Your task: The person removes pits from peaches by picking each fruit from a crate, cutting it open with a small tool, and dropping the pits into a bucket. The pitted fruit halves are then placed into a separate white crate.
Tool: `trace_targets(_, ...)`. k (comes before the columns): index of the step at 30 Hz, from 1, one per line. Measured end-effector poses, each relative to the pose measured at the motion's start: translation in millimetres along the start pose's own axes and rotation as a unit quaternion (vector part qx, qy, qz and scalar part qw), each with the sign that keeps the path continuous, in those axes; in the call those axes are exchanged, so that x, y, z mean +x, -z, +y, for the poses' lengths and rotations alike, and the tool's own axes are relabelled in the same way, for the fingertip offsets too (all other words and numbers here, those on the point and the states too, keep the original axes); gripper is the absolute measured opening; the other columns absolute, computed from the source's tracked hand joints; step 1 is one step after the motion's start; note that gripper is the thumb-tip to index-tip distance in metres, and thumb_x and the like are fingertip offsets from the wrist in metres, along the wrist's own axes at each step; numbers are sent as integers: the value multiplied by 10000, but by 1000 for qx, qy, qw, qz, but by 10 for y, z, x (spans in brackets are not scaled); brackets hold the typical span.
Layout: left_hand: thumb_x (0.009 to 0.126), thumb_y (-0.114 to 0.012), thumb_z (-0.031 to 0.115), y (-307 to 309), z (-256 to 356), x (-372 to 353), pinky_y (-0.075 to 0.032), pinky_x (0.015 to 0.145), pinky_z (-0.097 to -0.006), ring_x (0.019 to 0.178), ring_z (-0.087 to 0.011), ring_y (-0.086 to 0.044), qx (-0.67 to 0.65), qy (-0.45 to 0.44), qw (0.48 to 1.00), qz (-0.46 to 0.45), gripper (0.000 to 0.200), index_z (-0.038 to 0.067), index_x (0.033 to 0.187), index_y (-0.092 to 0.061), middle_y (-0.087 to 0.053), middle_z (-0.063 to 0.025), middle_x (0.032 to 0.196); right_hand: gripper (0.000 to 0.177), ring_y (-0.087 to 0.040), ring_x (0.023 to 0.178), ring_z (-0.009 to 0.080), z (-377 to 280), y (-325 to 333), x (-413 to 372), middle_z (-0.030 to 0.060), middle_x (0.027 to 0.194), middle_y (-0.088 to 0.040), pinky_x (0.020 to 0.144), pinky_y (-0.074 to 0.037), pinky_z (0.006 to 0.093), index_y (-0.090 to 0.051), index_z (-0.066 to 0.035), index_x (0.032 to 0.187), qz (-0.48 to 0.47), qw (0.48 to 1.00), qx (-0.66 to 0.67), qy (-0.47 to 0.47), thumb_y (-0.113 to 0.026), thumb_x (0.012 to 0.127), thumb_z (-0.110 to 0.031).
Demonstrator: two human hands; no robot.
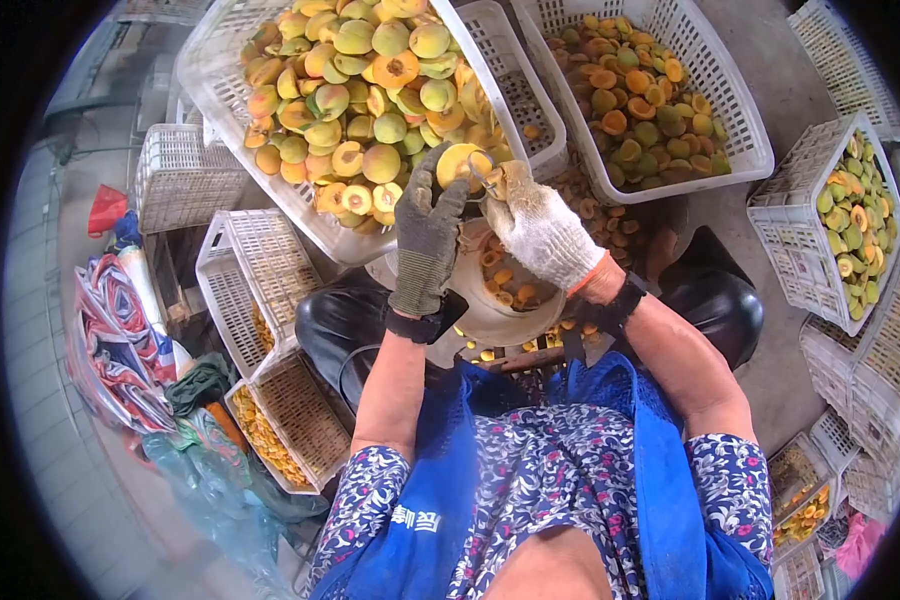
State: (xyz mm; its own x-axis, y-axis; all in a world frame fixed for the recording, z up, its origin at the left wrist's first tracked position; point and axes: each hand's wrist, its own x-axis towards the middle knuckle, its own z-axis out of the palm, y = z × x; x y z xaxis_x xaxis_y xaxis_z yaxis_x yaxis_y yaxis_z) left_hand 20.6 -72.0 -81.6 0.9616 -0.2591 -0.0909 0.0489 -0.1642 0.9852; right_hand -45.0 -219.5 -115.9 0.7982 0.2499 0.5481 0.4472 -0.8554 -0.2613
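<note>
My left hand (430, 225), in a dark grey-green knit glove, pinches a yellow peach half (460, 165) with its cut face up. In a stained white glove, my right hand (542, 215) grips a small pitting tool (478, 172), whose curved metal end is at the peach flesh. My right fingers cover the tool's handle. Just beyond my hands, a large white crate (205, 80) is heaped with peaches (380, 80), many of them halved. Below my hands is a pale bucket (515, 325) with peach pits and scraps inside.
Another white crate (750, 130) with peach halves stands at upper right. A tilted crate (785, 215) of fruit is on the far right, above stacked crates (870, 370). Crates (300, 420) with yellow pieces stand at left, beside crumpled plastic sheeting (205, 500). Pits litter the floor.
</note>
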Motion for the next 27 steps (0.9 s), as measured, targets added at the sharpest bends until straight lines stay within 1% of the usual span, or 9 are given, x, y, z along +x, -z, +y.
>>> trace_targets(14,911,-584,133,-1,-128,-47,-500,814,-278,947,-157,-599,137,-72,987,-33,384,-30,1251,-518,-607,-109,1110,139,-601,809,352,31,-152,-68,183,871,-594,681,-497,420,-581,-3,916,-105,990,87,-36,-561,818,-99)
trace_targets(16,941,-554,186,7,-220,-35,-478,833,-275,960,-158,-581,163,-117,979,-34,380,-24,1255,-519,-595,-83,1104,188,-599,869,411,-72,-145,-8,233,906,-605,737,-487,461,-559,22,988,-109,853,406,-309,-529,862,-115)
trace_targets(18,978,-492,250,-66,-297,-40,-481,862,-298,1003,-191,-581,-186,-33,982,-21,398,-34,1257,-499,-585,-105,1125,241,-582,929,441,-131,-119,-7,261,959,-604,773,-473,477,-532,24,1055,-150,885,342,-279,-499,890,-149)
trace_targets(20,999,-455,303,-188,-190,-99,-492,870,-314,993,-214,-592,-237,44,971,7,414,-35,1233,-503,-588,-117,1108,250,-567,933,456,-172,-146,-22,265,961,-600,772,-472,477,-525,15,1073,-106,910,317,-245,-495,895,-157)
trace_targets(22,1010,-411,379,-305,-221,-92,-533,800,-316,887,-197,-625,-11,-134,988,71,443,-16,1165,-537,-623,-117,994,253,-563,932,458,-192,-126,6,268,955,-595,765,-469,480,-513,19,1069,-63,900,342,-263,-496,900,-169)
trace_targets(23,1008,-418,364,-339,-303,-34,-546,749,-315,819,-195,-632,-258,-15,963,82,419,-14,1139,-542,-628,-114,930,250,-562,927,457,-180,-102,15,269,948,-589,759,-468,480,-509,26,1055,-94,896,343,-267,-501,898,-168)
trace_targets(24,1008,-418,364,-333,-334,-20,-546,749,-315,819,-195,-632,-257,-10,963,81,419,-14,1139,-542,-628,-114,930,247,-561,921,456,-172,-101,7,270,941,-583,753,-468,480,-505,32,1042,-124,890,345,-271,-507,896,-167)
trace_targets(26,1003,-429,348,-285,-343,-31,-548,751,-322,818,-202,-636,99,-171,978,72,400,-14,1130,-542,-631,-117,914,240,-561,903,457,-114,-205,-18,269,920,-569,739,-470,476,-501,40,1020,-146,871,361,-299,-515,892,-162)
trace_targets(27,1003,-429,348,-291,-335,-39,-548,751,-322,818,-202,-636,99,-170,978,71,400,-14,1130,-542,-631,-117,914,238,-558,891,459,-81,-219,-32,272,915,-561,736,-470,476,-497,45,1017,-147,871,373,-282,-509,896,-159)
